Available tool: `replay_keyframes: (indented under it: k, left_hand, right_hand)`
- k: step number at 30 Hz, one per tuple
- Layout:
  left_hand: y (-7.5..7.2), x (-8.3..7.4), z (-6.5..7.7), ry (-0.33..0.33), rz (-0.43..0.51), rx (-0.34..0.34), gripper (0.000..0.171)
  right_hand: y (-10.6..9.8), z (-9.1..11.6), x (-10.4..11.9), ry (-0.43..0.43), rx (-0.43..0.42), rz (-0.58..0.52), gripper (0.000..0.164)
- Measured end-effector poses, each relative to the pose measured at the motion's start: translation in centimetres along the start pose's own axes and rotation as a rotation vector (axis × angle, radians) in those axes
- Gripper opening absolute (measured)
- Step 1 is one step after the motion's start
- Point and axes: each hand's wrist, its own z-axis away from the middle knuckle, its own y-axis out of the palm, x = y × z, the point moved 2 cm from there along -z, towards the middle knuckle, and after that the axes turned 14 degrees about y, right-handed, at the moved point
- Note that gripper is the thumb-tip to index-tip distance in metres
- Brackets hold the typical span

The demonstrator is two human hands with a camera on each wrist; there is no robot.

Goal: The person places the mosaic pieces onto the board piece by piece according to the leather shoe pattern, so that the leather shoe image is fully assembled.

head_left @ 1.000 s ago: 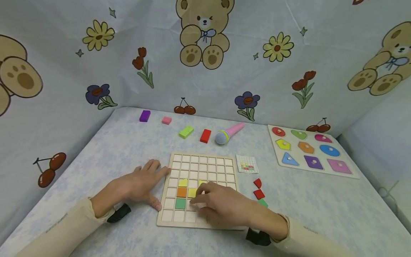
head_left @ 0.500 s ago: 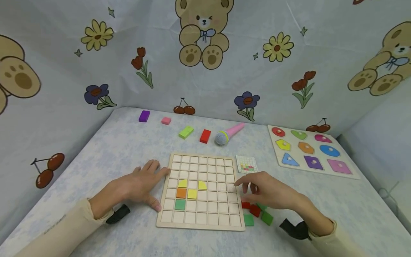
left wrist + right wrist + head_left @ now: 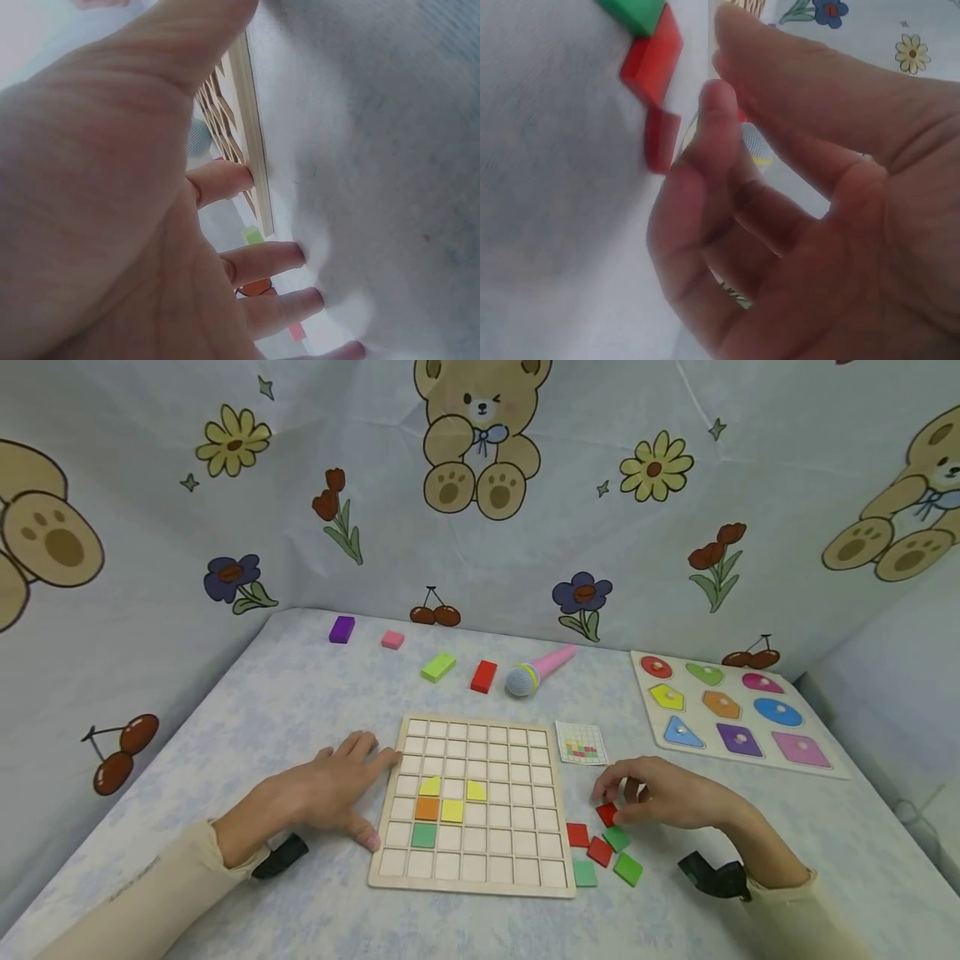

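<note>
My left hand (image 3: pixel 326 793) lies at the left side of the wooden grid board (image 3: pixel 472 891), its index finger and thumb touching the frame. In the left wrist view the fingers (image 3: pixel 270 262) are spread beside the board's edge (image 3: pixel 259 150). On the grid sit a green tile (image 3: pixel 423 836), an orange tile (image 3: pixel 427 808) and several yellow tiles (image 3: pixel 452 811). Right of the board, my right hand (image 3: pixel 667 792) hovers over a red tile (image 3: pixel 606 814), fingers bent. The right wrist view has red tiles (image 3: pixel 660 64) apart from the fingertips, with nothing held.
Loose red tiles (image 3: pixel 577 835) and green tiles (image 3: pixel 627 869) lie beside the board. A pattern card (image 3: pixel 581 743) is above them. Farther back are a toy microphone (image 3: pixel 540 671), a red block (image 3: pixel 483 677), a lime block (image 3: pixel 438 667) and a shape puzzle (image 3: pixel 750 756).
My right hand has moved from over the grid to the loose tiles at the right, uncovering the board's lower right cells. The left hand has stayed at the board's edge.
</note>
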Motion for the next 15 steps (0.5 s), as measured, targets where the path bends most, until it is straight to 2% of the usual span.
replay_keyframes:
  k: [7, 15]
  left_hand:
    - [-0.04, 0.06, -0.11, -0.007, -0.004, 0.004, 0.112]
    - [-0.12, -0.13, -0.03, -0.001, 0.010, 0.001, 0.111]
  right_hand:
    - [0.09, -0.35, -0.63, -0.001, -0.005, -0.001, 0.026]
    - [0.46, -0.68, -0.56, -0.014, -0.065, 0.043, 0.023]
